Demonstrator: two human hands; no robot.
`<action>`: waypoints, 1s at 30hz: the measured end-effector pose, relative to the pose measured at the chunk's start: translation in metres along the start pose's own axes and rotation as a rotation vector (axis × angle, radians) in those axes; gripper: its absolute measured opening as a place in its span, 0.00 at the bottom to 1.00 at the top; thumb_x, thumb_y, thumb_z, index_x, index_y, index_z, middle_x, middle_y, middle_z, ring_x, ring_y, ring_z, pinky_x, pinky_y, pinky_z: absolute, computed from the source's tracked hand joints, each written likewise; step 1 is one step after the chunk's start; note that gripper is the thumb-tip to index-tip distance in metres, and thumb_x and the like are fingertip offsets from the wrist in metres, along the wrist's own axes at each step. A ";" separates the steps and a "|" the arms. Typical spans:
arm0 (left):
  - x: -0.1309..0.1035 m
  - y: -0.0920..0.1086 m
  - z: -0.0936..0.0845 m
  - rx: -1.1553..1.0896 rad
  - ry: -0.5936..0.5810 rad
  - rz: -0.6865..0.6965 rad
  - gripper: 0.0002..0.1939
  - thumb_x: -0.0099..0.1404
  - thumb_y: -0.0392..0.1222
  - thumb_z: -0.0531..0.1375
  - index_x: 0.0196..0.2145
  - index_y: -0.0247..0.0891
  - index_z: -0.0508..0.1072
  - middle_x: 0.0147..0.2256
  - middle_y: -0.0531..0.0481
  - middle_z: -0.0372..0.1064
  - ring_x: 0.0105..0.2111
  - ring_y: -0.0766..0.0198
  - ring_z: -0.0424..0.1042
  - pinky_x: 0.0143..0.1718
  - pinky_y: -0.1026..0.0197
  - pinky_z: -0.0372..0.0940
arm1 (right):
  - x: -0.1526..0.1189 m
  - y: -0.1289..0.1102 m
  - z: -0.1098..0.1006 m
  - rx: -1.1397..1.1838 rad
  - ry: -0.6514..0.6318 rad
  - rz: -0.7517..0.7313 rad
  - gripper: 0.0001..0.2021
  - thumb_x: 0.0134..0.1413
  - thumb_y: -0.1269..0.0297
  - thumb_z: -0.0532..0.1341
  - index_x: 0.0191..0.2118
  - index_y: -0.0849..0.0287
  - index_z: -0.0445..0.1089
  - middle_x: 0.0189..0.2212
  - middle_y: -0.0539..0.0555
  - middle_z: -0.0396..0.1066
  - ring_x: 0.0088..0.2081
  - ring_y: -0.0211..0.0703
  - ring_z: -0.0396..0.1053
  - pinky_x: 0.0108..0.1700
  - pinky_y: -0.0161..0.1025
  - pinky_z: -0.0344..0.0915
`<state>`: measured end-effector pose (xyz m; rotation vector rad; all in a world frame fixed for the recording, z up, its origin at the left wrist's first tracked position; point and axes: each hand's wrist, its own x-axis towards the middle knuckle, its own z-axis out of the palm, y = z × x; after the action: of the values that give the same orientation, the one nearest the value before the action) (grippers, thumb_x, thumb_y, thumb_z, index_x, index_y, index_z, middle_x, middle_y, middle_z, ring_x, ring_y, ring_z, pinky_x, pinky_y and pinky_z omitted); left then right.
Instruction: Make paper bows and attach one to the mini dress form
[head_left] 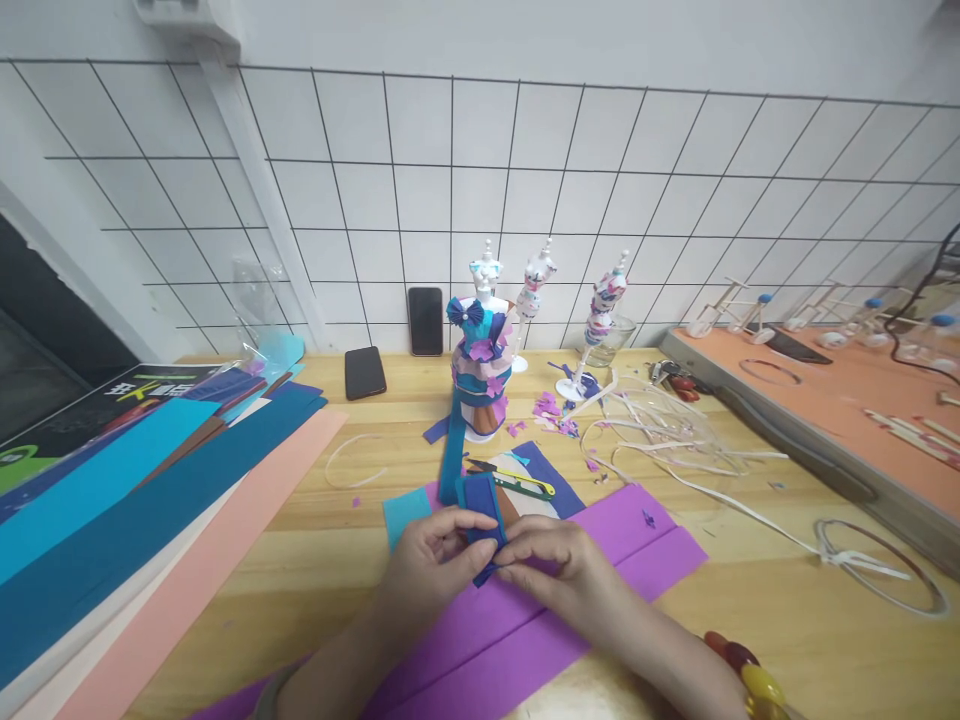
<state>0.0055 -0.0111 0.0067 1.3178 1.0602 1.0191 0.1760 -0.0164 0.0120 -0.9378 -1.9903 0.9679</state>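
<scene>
Between my two hands is a folded dark blue piece of crepe paper [480, 500] with a teal edge. My left hand [442, 550] pinches its left side between thumb and fingers. At its lower right edge, the thumb and forefinger of my right hand [551, 560] are closed on it. Below both hands lies a large purple paper sheet [630, 530]. Just beyond the folded piece rest a yellow-and-green cutter [525, 483] and small paper scraps. A small dress form [482, 370] wearing a paper dress with a blue bow stands behind them.
Coloured paper strips [172, 480] cover the left side. Two phones, one lying flat [365, 373] and one leaning on the wall [426, 321], sit at the back. More dress forms [600, 320], tangled white strips [675, 430] and an orange-topped board [840, 400] are to the right.
</scene>
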 end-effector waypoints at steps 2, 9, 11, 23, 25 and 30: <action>0.001 -0.004 0.000 0.012 0.017 -0.011 0.10 0.50 0.42 0.61 0.30 0.34 0.74 0.16 0.57 0.56 0.18 0.72 0.55 0.20 0.68 0.53 | 0.000 -0.001 0.001 -0.013 -0.022 0.011 0.07 0.52 0.68 0.58 0.33 0.56 0.74 0.29 0.53 0.72 0.31 0.38 0.69 0.34 0.33 0.65; 0.003 -0.007 -0.001 0.035 0.049 -0.008 0.09 0.50 0.41 0.60 0.30 0.34 0.73 0.16 0.58 0.54 0.18 0.72 0.53 0.20 0.68 0.51 | -0.001 0.000 0.002 -0.034 -0.075 0.029 0.07 0.52 0.68 0.58 0.34 0.56 0.74 0.29 0.53 0.72 0.32 0.38 0.69 0.34 0.33 0.65; 0.003 -0.007 -0.001 0.056 0.051 0.003 0.09 0.51 0.41 0.60 0.30 0.34 0.73 0.16 0.59 0.52 0.18 0.72 0.52 0.19 0.69 0.50 | -0.001 0.000 0.002 -0.032 -0.081 0.030 0.07 0.52 0.67 0.58 0.34 0.56 0.74 0.29 0.53 0.72 0.31 0.38 0.69 0.34 0.33 0.65; 0.005 -0.002 0.000 0.032 0.068 -0.029 0.10 0.51 0.40 0.58 0.33 0.33 0.70 0.16 0.60 0.50 0.17 0.73 0.50 0.19 0.69 0.47 | -0.002 0.001 0.003 -0.029 -0.078 0.030 0.07 0.52 0.69 0.58 0.34 0.57 0.73 0.29 0.53 0.72 0.31 0.38 0.69 0.34 0.33 0.65; 0.005 -0.001 0.000 0.035 0.046 -0.030 0.12 0.52 0.41 0.57 0.35 0.34 0.70 0.16 0.61 0.48 0.18 0.72 0.49 0.19 0.68 0.47 | -0.002 0.001 0.003 -0.009 -0.060 0.017 0.07 0.52 0.69 0.58 0.34 0.57 0.73 0.29 0.53 0.72 0.31 0.38 0.69 0.34 0.33 0.65; 0.004 -0.001 0.001 -0.002 -0.040 -0.056 0.15 0.52 0.41 0.58 0.38 0.33 0.69 0.18 0.61 0.48 0.19 0.72 0.50 0.21 0.68 0.48 | -0.001 0.000 0.000 0.020 0.000 -0.018 0.07 0.52 0.69 0.58 0.34 0.56 0.74 0.29 0.53 0.72 0.32 0.38 0.70 0.35 0.33 0.66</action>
<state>0.0072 -0.0075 0.0055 1.2950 1.0597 0.9484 0.1759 -0.0172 0.0118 -0.9072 -1.9829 0.9761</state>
